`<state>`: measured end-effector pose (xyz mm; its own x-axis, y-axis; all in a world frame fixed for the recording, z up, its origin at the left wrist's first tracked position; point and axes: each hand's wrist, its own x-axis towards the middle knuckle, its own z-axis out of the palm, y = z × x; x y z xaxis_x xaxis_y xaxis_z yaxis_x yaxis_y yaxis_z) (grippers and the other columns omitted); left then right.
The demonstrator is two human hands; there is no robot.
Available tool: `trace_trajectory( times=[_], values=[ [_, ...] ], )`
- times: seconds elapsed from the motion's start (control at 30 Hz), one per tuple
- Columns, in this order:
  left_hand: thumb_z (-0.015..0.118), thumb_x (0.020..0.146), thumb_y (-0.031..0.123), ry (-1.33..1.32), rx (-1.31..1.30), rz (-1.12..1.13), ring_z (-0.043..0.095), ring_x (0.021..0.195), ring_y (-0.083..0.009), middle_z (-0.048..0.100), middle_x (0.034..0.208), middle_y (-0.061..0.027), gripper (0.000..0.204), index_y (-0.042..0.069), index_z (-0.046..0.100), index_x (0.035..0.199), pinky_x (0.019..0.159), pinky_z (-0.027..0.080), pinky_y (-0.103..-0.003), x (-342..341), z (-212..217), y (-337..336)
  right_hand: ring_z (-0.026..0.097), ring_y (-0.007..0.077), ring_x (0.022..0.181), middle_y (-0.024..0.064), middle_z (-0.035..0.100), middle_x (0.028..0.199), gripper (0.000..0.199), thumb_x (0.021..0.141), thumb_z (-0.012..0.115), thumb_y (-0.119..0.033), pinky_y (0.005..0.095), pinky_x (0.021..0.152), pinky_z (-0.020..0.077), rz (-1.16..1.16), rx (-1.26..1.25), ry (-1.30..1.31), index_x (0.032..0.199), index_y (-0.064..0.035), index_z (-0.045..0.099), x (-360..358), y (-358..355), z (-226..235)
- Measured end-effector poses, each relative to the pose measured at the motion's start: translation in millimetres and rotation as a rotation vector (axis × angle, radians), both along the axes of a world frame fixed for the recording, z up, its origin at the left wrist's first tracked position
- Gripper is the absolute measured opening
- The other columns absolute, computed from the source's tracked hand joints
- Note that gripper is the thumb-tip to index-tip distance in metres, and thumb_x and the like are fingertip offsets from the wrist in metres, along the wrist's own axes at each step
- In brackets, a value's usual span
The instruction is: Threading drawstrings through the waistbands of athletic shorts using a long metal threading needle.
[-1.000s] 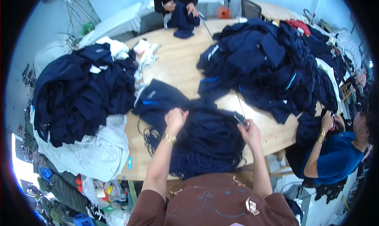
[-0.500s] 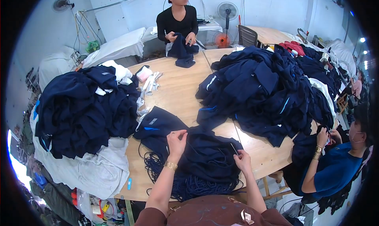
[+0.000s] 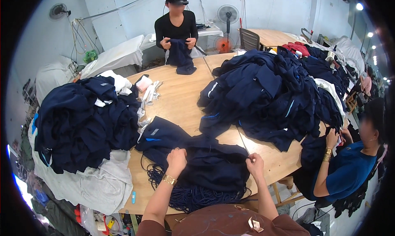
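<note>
One dark navy garment is lying spread and rumpled on the desk, right in front of the person, its soft cloth creasing and its upper left part showing one grey patch and one bright-blue strip. One tangled bundle of thin navy cords is spilling along its near side. Two hands are reaching over it, well apart: the left hand is pressing its fingertips together, and the right hand is pinching at the right edge; what either is gripping is too small to tell. Two heaps of navy clothing, a left heap and a right heap, are flanking it. One light-blue object is resting nearby. Two co-workers, one in black and one in blue, are handling navy cloth.
</note>
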<state>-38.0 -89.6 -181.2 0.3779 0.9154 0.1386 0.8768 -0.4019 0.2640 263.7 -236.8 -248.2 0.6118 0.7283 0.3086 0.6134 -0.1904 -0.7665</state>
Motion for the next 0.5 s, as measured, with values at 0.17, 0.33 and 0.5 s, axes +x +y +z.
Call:
trace_trajectory(
  times=[0.17, 0.33, 0.5],
  values=[
    [0.055, 0.071, -0.004, -0.443, 0.345, -0.076, 0.056, 0.075, -0.0342, 0.057, 0.073, -0.0130, 0.009, 0.003, 0.053, 0.076, 0.068, 0.047, -0.042, 25.7, 92.0, 9.9, 0.051, 0.0110, 0.043, 0.0061, 0.055, 0.076, 0.016, 0.081, 0.056, -0.003, 0.0241, 0.041, 0.0432, 0.222, 0.277, 0.683, 0.097, -0.0023, 0.054, -16.8, 15.4, 97.0],
    [0.063, 0.074, -0.007, -1.149, -0.027, -0.509, 0.059, 0.078, -0.0117, 0.060, 0.086, -0.0081, 0.013, -0.001, 0.057, 0.084, 0.066, 0.051, -0.024, 85.3, 191.6, -60.6, 0.050, 0.0064, 0.078, 0.0179, 0.043, 0.135, 0.014, 0.074, 0.055, 0.004, 0.0217, 0.065, 0.0406, 0.798, 0.655, 0.458, 0.081, -0.0050, 0.047, -67.6, 32.8, 209.0],
    [0.071, 0.079, 0.016, -1.292, -0.159, -0.927, 0.049, 0.119, -0.0396, 0.062, 0.101, -0.0181, 0.034, -0.003, 0.054, 0.102, 0.100, 0.040, -0.040, 72.0, 234.1, -87.9, 0.054, 0.0172, 0.096, 0.0150, 0.055, 0.107, 0.012, 0.075, 0.050, 0.004, 0.0282, 0.086, 0.0426, 0.720, 0.813, 0.619, 0.085, -0.0029, 0.047, -61.0, 3.2, 255.9]
  ],
)
